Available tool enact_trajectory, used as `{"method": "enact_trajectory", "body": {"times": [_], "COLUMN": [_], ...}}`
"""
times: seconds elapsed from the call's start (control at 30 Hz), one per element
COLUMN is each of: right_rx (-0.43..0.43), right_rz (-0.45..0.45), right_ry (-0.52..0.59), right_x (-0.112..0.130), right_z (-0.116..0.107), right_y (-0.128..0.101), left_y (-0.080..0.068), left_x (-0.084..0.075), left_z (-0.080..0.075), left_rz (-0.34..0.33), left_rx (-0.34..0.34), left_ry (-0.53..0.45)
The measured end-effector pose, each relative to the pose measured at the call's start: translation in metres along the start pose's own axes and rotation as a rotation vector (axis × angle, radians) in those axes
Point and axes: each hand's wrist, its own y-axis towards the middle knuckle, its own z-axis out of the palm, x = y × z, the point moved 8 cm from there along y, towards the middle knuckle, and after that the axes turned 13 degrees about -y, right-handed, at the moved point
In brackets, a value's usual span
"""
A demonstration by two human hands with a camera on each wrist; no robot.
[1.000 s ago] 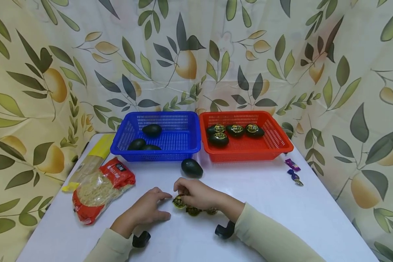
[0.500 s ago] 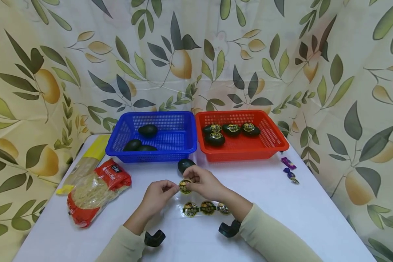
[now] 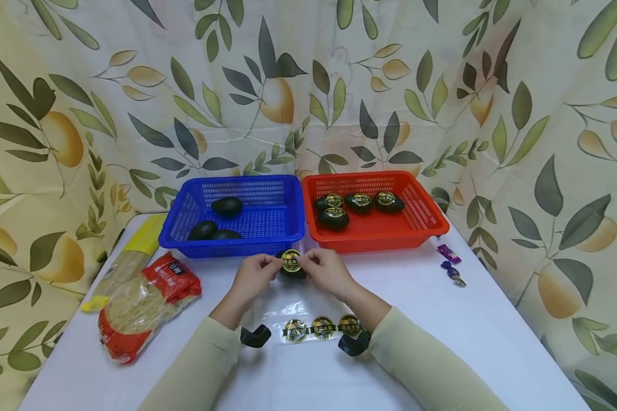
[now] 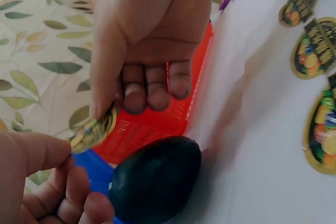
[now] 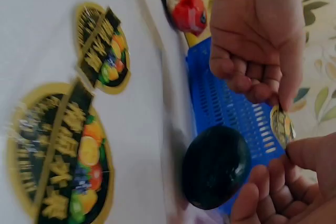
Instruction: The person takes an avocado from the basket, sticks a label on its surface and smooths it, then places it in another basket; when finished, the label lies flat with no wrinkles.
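Observation:
A round black-and-gold sticker (image 3: pixel 291 261) is stretched between both hands, pinched at its left edge by the left hand (image 3: pixel 254 278) and at its right edge by the right hand (image 3: pixel 330 274). Just behind and below it a dark green avocado (image 4: pixel 156 179) lies on the table, partly hidden in the head view. In both wrist views the sticker hangs above the avocado, apart from it. Nearer the person lies a clear sheet with several more such stickers (image 3: pixel 323 328), printed with fruit and gold writing.
A blue basket (image 3: pixel 231 249) at the back left holds several plain avocados. Beside it, a red basket (image 3: pixel 380 244) holds several avocados bearing stickers. Bagged noodles (image 3: pixel 133 319) and a yellow-ended package (image 3: pixel 125 262) lie at left. Two wrapped candies (image 3: pixel 452 274) lie at far right.
The right hand has lifted a sticker off the sheet, and the left hand has taken its other edge. Both hands have carried it forward to over the avocado.

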Motion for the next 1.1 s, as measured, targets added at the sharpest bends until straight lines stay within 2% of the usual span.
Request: {"method": "enact_trajectory", "body": {"times": [0.2,0.43,0.57,0.73,0.8,0.9,1.1], "right_rx": [-0.045,-0.090,-0.102,-0.117,-0.133,-0.158,-0.201], "right_rz": [0.070,0.043,0.056,0.106,0.088,0.015,-0.165], "right_ry": [-0.107,-0.224,-0.236,-0.139,-0.107,-0.092,-0.185], "right_x": [-0.002,0.001,-0.002,-0.012,-0.014,-0.012,0.002], "right_z": [0.007,0.012,0.013,0.015,0.016,0.018,0.019], "right_y": [0.017,0.022,0.021,0.018,0.016,0.014,0.009], "left_y": [0.014,0.021,0.024,0.027,0.028,0.028,0.023], "left_x": [-0.001,0.007,0.012,0.021,0.026,0.034,0.040], "left_z": [-0.003,-0.005,-0.005,-0.003,-0.003,-0.005,-0.005], "left_rz": [0.010,0.016,-0.005,-0.062,-0.089,-0.096,-0.081], "left_rx": [-0.094,-0.156,-0.167,-0.113,-0.095,-0.081,-0.077], "left_ry": [0.061,0.135,0.136,0.033,-0.012,-0.034,-0.043]}}
